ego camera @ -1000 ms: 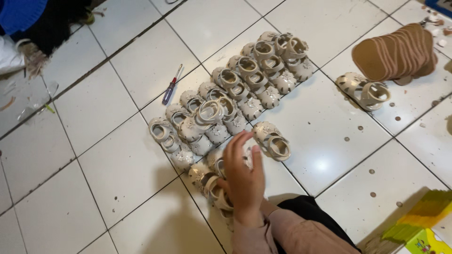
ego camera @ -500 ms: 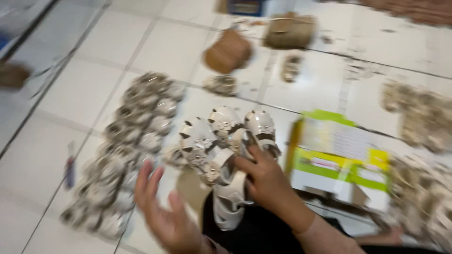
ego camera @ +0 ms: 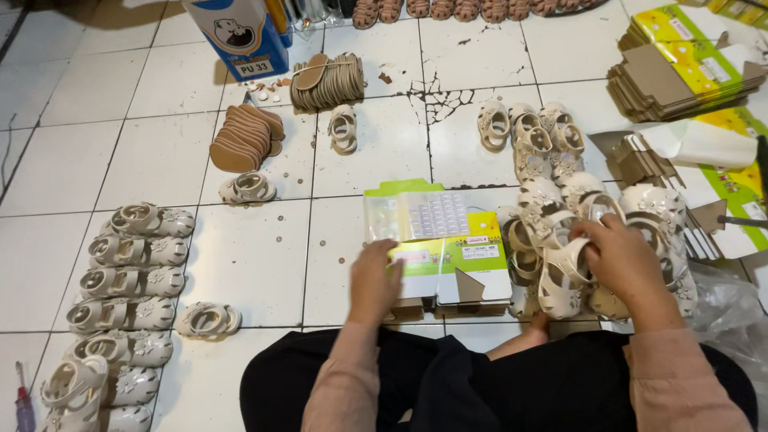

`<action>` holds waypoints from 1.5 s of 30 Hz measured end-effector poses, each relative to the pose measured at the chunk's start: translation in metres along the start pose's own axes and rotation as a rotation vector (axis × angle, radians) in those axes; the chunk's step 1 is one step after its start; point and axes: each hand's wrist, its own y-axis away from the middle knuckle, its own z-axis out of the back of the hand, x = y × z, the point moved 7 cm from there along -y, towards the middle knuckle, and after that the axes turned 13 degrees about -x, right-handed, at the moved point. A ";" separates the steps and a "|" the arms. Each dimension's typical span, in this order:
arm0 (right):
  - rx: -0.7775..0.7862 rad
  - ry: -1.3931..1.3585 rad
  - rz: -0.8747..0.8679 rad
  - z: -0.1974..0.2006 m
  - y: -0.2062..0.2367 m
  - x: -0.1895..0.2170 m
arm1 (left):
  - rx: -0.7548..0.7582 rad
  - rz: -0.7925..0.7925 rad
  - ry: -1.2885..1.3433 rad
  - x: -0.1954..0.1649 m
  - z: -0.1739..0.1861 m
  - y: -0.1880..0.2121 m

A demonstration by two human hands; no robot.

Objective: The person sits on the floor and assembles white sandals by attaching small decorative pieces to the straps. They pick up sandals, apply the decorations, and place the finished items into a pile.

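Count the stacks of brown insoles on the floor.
2. One fanned stack lies at top centre beside the blue carton; the other stack sits just below and left of it. More may lie outside the view.

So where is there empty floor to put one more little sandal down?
Bare tile lies between the column of sandals on the left and the green and white box, near the lone sandal. More lies at far left, beyond the brown insoles. It is crowded around the right hand, among the sandal heap and flat cartons.

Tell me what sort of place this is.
Likely a small shoe-packing workshop on a tiled floor: rows of cream sandals, stacks of insoles, and flattened cartons.
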 end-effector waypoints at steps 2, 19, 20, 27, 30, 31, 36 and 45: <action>0.085 -0.030 -0.022 -0.035 -0.002 -0.016 | 0.068 -0.082 -0.098 -0.014 -0.032 0.005; -0.227 0.017 -0.287 -0.051 -0.020 -0.048 | 0.164 -0.138 -0.407 -0.013 -0.057 0.049; -0.304 0.001 -0.223 -0.048 -0.020 -0.044 | 0.164 -0.123 -0.392 -0.014 -0.055 0.049; -0.126 0.189 -0.228 -0.053 -0.010 -0.048 | 0.185 -0.103 -0.345 -0.020 -0.055 0.045; -0.069 0.193 -0.238 -0.044 0.002 -0.054 | 0.200 -0.106 -0.330 -0.022 -0.055 0.046; -0.140 0.162 -0.183 -0.037 0.002 -0.049 | 0.199 -0.109 -0.325 -0.023 -0.055 0.046; -0.214 -0.022 -0.129 -0.029 -0.001 -0.019 | 0.205 -0.102 -0.319 -0.026 -0.058 0.044; -0.184 0.092 0.029 -0.046 -0.001 0.039 | 0.013 -0.155 -0.270 -0.032 -0.050 0.036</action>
